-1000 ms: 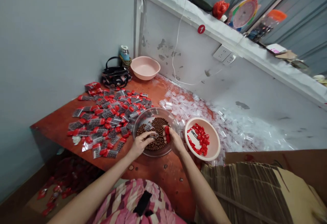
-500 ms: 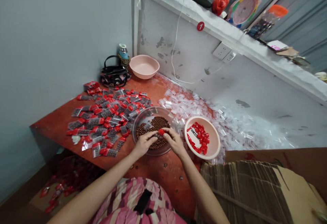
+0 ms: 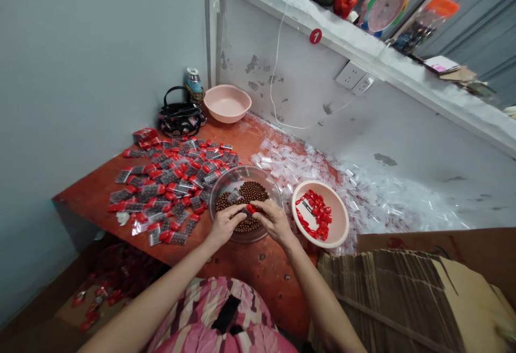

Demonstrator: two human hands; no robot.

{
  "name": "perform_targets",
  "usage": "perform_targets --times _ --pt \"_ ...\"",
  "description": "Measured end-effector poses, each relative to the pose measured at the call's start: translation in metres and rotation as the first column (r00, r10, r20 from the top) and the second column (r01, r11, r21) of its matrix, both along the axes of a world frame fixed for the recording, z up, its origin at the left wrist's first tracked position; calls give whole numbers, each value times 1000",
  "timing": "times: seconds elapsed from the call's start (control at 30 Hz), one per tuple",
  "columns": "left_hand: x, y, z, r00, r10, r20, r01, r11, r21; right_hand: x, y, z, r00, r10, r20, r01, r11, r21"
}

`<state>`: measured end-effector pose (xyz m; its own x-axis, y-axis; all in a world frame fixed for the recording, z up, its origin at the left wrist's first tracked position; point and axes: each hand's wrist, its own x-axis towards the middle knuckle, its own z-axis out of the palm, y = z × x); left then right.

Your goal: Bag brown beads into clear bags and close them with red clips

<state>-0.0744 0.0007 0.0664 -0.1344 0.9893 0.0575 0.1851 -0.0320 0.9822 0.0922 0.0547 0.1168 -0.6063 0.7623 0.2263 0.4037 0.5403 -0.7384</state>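
Over a clear round bowl (image 3: pixel 278 194) of small brown balls (image 3: pixel 252 189), my two hands meet. A small red cap (image 3: pixel 251 208) is pinched between the thumb and fingers of my right hand (image 3: pixel 276 221). At its left, my left hand (image 3: pixel 226 227) is closed at the fingertips, beside the cap; what it holds is mostly hidden. A small clear plastic case (image 3: pixel 234 196) lies on the balls. To the right, a pale pink bowl (image 3: pixel 342 218) contains loose red caps (image 3: pixel 322 214). Many red-capped clear cases (image 3: pixel 155 190) filled with dark balls are heaped at left.
Loose clear plastic cases (image 3: pixel 382 197) spread along the wall at right. Stacked cardboard (image 3: pixel 379 288) stands at the right front. A black handbag (image 3: pixel 181 119), a flask (image 3: pixel 193 80) and an empty pink basin (image 3: pixel 228 105) sit at the back of the red table (image 3: pixel 92 189).
My hands have drawn closer together. The red cap has shifted slightly left towards my left fingertips, and my right hand has turned more over it.
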Motion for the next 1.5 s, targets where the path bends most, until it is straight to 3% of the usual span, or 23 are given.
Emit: perform_targets --times 0.2,0.37,0.47,0.57,0.63,0.7,0.8,0.9,1.0,1.07,1.17,1.2,1.27,1.4,1.5 --pt "-3 -5 9 999 -11 -40 12 999 32 3 -7 1 990 75 122 -90 989 118" --pt "-2 -6 13 996 -39 -85 45 997 69 1 -12 3 968 76 238 -108 986 127" --pt "-2 -2 13 997 -50 -60 54 996 67 2 -8 3 988 88 129 -95 995 44" --pt "2 3 12 992 -30 119 29 1000 8 2 -7 5 988 -11 -157 -20 981 -193" --pt "5 5 11 950 26 312 -7 998 -62 4 -10 4 917 -148 -370 -31 899 -437" --pt "7 6 9 893 72 445 -19 992 -122 5 -15 0 815 -273 -511 -126 777 -617" --pt "6 5 8 915 75 397 -25 991 -130 10 -16 -9 728 -390 -564 -199 666 -719" --pt "2 3 10 985 -8 174 13 999 -32 14 -9 -11 763 -420 -492 -145 630 -763" --pt "3 3 14 993 -109 45 105 991 78 13 0 -5 832 -351 -430 -176 569 -803" --pt "5 3 16 991 -130 14 127 984 124 9 4 1 846 -303 -439 -273 462 -844" --pt "8 3 16 992 -120 -27 122 982 141 1 4 5 850 -257 -459 -400 251 -881" --pt "8 3 16 992 -118 -40 122 983 140 -2 2 4 847 -255 -466 -422 208 -882" --pt "7 3 16 993 -107 -58 114 984 138 -8 0 -1 830 -287 -479 -441 188 -877" --pt "6 6 12 994 -87 -65 96 983 157 -20 -5 -18 747 -460 -481 -413 246 -877" --pt "5 11 5 995 -87 -40 92 989 117 -25 -5 -27 698 -550 -458 -406 224 -886"
